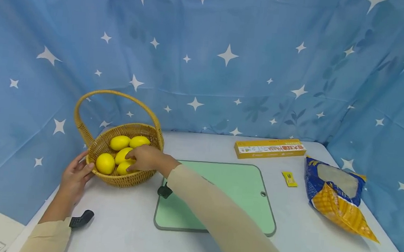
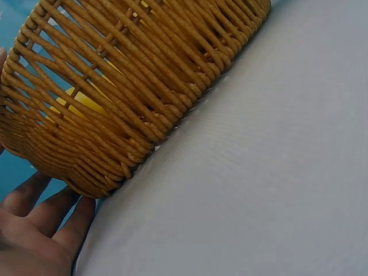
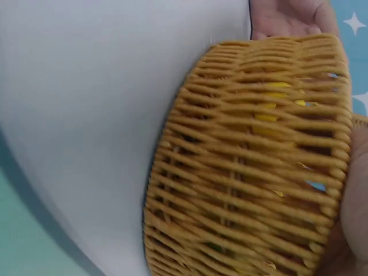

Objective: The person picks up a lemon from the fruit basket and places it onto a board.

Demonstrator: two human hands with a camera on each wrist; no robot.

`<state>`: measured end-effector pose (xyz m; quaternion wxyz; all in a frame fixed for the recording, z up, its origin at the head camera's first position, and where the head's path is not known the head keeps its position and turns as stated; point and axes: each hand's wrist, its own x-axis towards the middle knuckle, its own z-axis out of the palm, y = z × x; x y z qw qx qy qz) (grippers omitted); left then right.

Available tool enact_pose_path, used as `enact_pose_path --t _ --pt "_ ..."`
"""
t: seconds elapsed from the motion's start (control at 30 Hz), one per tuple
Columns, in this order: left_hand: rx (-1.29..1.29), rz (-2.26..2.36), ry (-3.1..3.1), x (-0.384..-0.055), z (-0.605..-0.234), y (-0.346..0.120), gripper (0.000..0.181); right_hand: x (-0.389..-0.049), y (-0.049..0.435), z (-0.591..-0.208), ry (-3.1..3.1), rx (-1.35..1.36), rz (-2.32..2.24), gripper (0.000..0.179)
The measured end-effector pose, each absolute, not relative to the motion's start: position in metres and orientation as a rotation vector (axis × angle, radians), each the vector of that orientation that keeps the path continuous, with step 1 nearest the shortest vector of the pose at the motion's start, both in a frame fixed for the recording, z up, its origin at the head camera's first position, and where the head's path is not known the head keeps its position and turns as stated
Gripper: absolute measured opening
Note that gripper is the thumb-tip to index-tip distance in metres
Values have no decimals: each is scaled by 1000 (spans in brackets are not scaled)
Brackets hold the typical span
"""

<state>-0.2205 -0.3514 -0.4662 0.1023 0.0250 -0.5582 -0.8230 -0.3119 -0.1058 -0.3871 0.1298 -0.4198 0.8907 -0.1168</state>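
Observation:
A woven basket point(image 1: 123, 180) with a tall arched handle holds several yellow lemons point(image 1: 105, 163). My left hand point(image 1: 74, 179) grips the basket's left side, thumb at the rim; in the left wrist view its fingers point(image 2: 49, 213) lie against the outside near the base. My right hand point(image 1: 146, 158) reaches over the basket's right rim, its curled fingers on a lemon point(image 1: 124, 168) at the front right. In the right wrist view the basket wall point(image 3: 253, 155) hides most of that grasp.
A green cutting board point(image 1: 224, 199) with a grey edge lies right of the basket, under my right forearm. Farther right are a yellow pasta box point(image 1: 271, 149), a small yellow packet point(image 1: 289, 179) and a blue-and-orange bag point(image 1: 337, 196). A blue starred curtain point(image 1: 207, 63) stands behind.

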Motion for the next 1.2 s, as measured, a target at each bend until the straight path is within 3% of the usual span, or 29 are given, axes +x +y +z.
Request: enact_pose_path --t 0.3,0.6,1.2 --pt "84 -2473 -1598 -221 -467 -349 64 -305 -116 -389 2626 -1023 -284 45" --pt "136 -2421 -1665 -222 -467 -347 65 -307 -117 -389 2608 -1033 -224 47" --pt "117 -2166 -1967 -219 -467 -347 66 -308 -93 -390 2664 -1286 -430 64"
